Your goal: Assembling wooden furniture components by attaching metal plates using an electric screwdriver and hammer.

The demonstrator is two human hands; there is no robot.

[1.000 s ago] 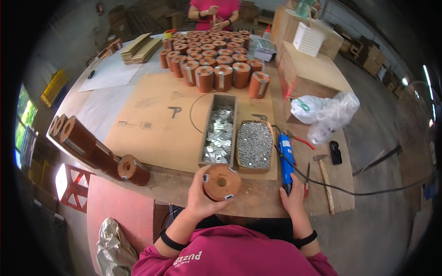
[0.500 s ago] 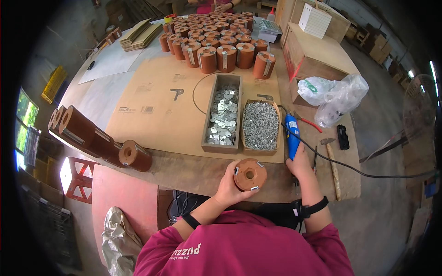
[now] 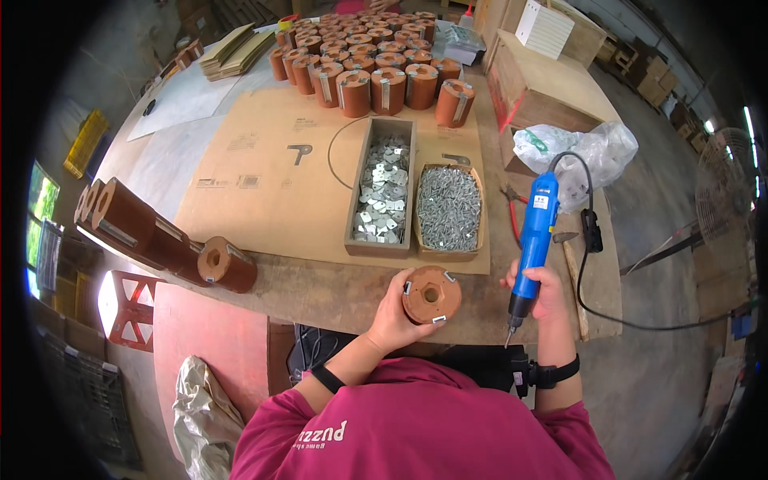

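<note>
My left hand [image 3: 390, 322] is closed around the side of a reddish-brown wooden cylinder [image 3: 418, 299] over the table's front edge. Its upturned end has a six-sided recess, a central hole and small metal pieces at the rim. In my right hand [image 3: 549, 298] is a blue electric screwdriver [image 3: 539, 226], held upright with the bit pointing down, to the right of the cylinder and apart from it. Beyond my hands, a long wooden box [image 3: 353, 210] holds small metal plates [image 3: 387, 192]. Beside it, a shorter box [image 3: 482, 228] is filled with screws [image 3: 450, 206].
Many similar cylinders [image 3: 388, 88] stand at the table's far side. More lie in a rack [image 3: 180, 272] at left. Red-handled pliers [image 3: 513, 216], a hammer [image 3: 573, 272] and plastic bags [image 3: 588, 152] lie at right. The screwdriver's black cable [image 3: 640, 326] trails rightward.
My right hand has lifted the screwdriver off the table and turned it upright, bit downward, nearer to me. My left hand still holds the cylinder at about the same place.
</note>
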